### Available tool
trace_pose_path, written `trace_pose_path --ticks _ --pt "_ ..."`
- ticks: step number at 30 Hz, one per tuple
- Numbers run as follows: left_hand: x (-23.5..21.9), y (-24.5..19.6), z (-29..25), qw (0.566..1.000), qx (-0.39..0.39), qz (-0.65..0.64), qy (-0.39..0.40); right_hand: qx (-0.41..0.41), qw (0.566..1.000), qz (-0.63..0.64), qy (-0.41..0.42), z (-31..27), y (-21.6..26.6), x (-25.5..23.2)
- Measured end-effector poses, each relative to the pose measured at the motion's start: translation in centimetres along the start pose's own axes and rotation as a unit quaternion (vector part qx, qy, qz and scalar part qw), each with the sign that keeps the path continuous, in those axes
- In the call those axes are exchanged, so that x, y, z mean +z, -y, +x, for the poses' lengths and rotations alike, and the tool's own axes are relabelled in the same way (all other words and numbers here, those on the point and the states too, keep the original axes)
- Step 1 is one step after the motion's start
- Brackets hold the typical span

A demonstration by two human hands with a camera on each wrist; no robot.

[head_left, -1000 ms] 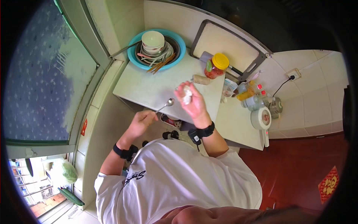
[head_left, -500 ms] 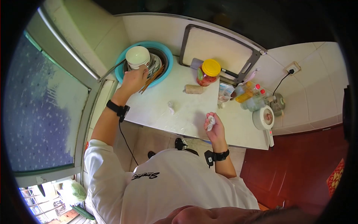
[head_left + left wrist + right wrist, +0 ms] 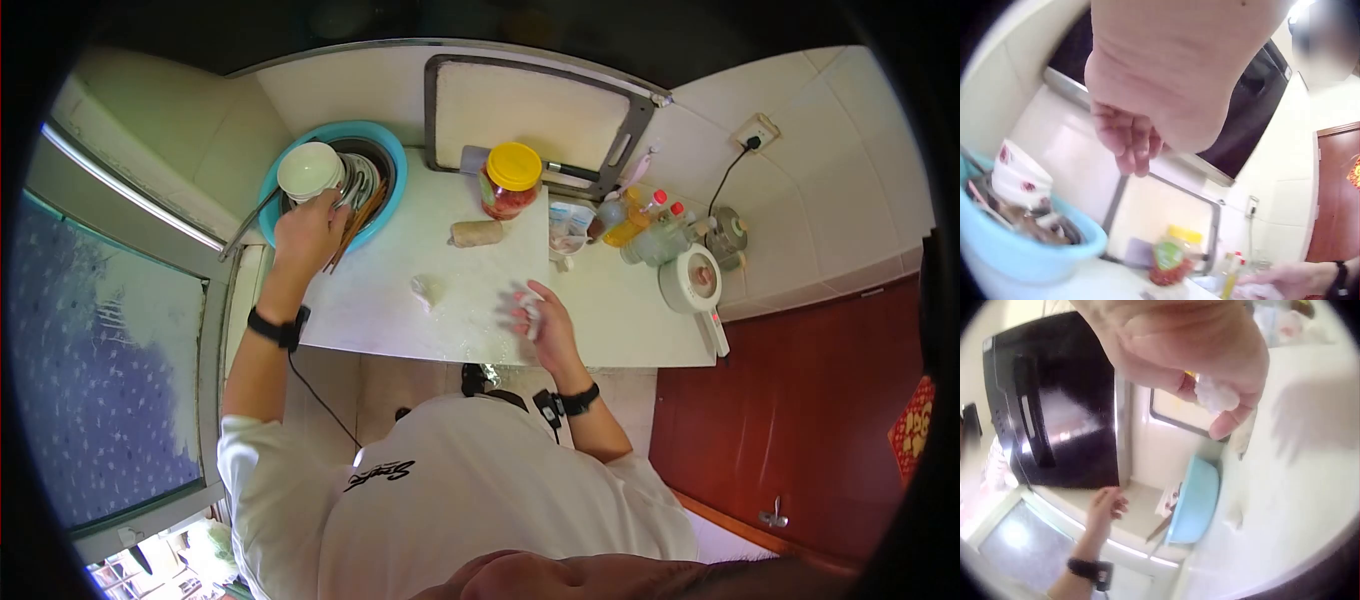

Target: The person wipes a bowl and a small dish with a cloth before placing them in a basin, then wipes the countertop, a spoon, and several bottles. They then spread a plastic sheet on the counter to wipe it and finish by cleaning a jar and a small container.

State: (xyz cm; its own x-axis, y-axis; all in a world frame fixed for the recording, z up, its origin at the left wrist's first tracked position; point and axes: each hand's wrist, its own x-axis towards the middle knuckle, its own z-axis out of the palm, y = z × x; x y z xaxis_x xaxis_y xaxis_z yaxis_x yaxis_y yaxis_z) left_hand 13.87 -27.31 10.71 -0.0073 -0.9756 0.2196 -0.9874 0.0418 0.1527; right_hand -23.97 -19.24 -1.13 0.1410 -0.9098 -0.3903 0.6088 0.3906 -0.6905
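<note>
In the head view the left hand [image 3: 306, 238] hangs over the near side of the blue basin [image 3: 399, 165], beside the stacked white bowls [image 3: 309, 171] and the chopsticks [image 3: 349, 238]. Its fingers look loosely bent in the left wrist view, with nothing seen between them. The right hand [image 3: 555, 335], palm up above the counter's front part, holds a crumpled white lump [image 3: 532, 318]. Thumb and fingers curl round this lump [image 3: 1215, 395] in the right wrist view. Another whitish lump [image 3: 425, 292] lies on the white counter [image 3: 375, 315] between the hands.
Behind the hands stand a yellow-lidded jar [image 3: 512, 180] and a framed board [image 3: 530, 108]; a wrapped roll [image 3: 477, 234] lies before the jar. Bottles [image 3: 640, 225] and a white lidded pot [image 3: 690, 280] stand at right. A cable [image 3: 325, 405] hangs from the left wrist.
The left hand went from beside the right hand to the basin; the spoon it held is no longer seen. The right hand moved right from the left hand, keeping a white lump; another appeared on the counter.
</note>
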Motion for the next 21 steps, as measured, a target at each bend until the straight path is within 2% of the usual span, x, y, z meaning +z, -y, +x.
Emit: trace_pose_path --ticks 1,2,3,4,5,6,7,9,10,12,13,15,17,19,21 --pt "-0.6 -0.8 -1.6 0.993 0.017 -0.107 -0.056 -0.024 0.993 -0.116 -0.003 0.5 -0.2 1.5" --pt "-0.5 -2.3 -3.7 0.988 0.007 -0.149 -0.043 -0.046 0.972 -0.230 -0.007 1.4 -0.3 2.8" --pt "-0.4 -4.1 -5.6 0.981 0.000 -0.193 -0.027 -0.081 0.948 -0.304 0.034 3.3 -0.5 3.0" --pt "2.0 -4.9 -7.2 0.975 0.064 -0.210 -0.014 -0.112 0.915 -0.380 0.073 5.5 -0.8 2.7" --pt "5.6 -5.5 -8.5 0.966 0.124 -0.227 -0.005 -0.218 0.860 -0.452 0.091 8.1 -1.4 2.5" --pt "8.0 -7.0 -9.6 0.974 0.148 -0.174 -0.013 -0.318 0.787 -0.517 0.112 10.2 -2.0 2.9" --pt "10.2 -8.0 -10.4 0.978 0.170 -0.118 -0.022 -0.318 0.785 -0.520 0.112 11.1 -2.0 4.3" --pt "14.8 -7.4 -11.1 0.981 0.168 -0.094 -0.002 -0.347 0.700 -0.619 0.083 12.1 -1.5 6.9" --pt "15.6 -7.1 -11.1 0.983 0.167 -0.067 0.020 -0.347 0.696 -0.622 0.085 13.1 -1.5 6.6" --pt "16.4 -5.8 -11.9 0.984 0.160 -0.077 0.021 -0.433 0.557 -0.701 0.106 14.1 -2.1 5.9" --pt "16.5 -5.0 -12.1 0.984 0.156 -0.082 0.024 -0.432 0.556 -0.702 0.109 14.1 -2.2 5.7" --pt "16.2 -3.3 -12.6 0.987 0.134 -0.083 0.026 -0.370 0.500 -0.776 0.102 13.1 -2.3 4.9" --pt "15.3 -1.9 -13.5 0.989 0.112 -0.085 0.034 -0.361 0.494 -0.785 0.095 12.2 -1.6 3.8" --pt "14.4 -0.7 -13.1 0.995 0.055 -0.074 -0.021 -0.359 0.486 -0.793 0.079 11.6 -0.2 2.2" --pt "13.8 0.4 -12.4 0.995 0.045 -0.080 -0.046 -0.304 0.503 -0.808 0.052 10.5 1.6 0.0"
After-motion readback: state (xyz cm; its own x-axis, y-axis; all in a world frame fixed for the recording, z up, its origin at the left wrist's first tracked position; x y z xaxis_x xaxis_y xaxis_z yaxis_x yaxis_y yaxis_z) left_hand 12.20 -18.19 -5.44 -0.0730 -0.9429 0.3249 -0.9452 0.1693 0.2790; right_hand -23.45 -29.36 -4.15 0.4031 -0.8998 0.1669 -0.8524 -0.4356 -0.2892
